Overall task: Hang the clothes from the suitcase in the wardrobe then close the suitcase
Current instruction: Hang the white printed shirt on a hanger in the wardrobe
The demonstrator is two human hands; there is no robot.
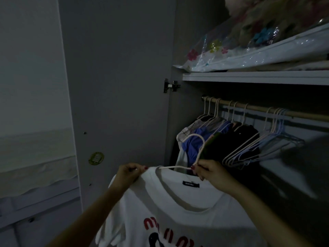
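Two hands pinch shirt and hanger — left the shoulder, right the neck — rail up-right, nearer the right.

We see a white T-shirt of soft matt cloth, with a woven black label at its neck and raised red lettering on the chest. The hanger threaded through its collar looks like smooth, pale, matt plastic. Above the T-shirt, the rail looks like pale wood, bare and matt, and the empty hangers on it are thin, smooth plastic. The clothes on that rail are dull cloth. Higher up, the storage bag is glossy clear plastic, creased and shining. The wardrobe door left of the rail is smooth and matt, its hinge polished metal.
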